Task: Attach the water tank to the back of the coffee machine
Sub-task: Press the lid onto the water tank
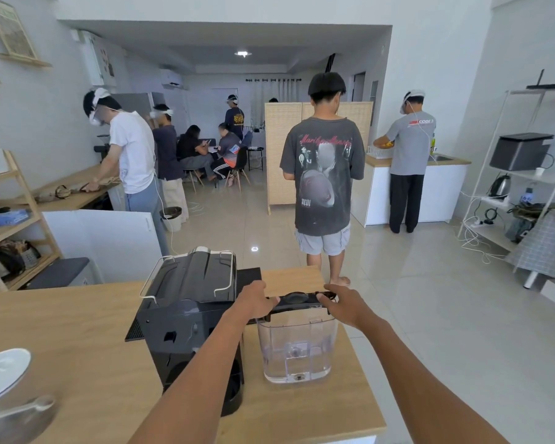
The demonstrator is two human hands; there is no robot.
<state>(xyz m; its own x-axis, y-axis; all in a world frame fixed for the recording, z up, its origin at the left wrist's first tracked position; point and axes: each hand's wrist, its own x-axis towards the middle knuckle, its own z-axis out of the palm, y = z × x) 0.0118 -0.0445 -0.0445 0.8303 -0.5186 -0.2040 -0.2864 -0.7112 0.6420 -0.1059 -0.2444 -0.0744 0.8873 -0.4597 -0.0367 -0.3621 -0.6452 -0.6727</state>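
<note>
The clear water tank (297, 350) stands upright on the wooden counter (77, 331), just beside the black coffee machine (189, 318), at its 3 o'clock. The left hand (253, 301) curls its fingers around the 9 o'clock end of the tank's black lid (298, 301); the right hand (345, 304) grips the 3 o'clock end, fingers bent.

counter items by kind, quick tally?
coffee machine: 1
water tank: 1
white dish: 1
spoon: 1
Total: 4
</note>
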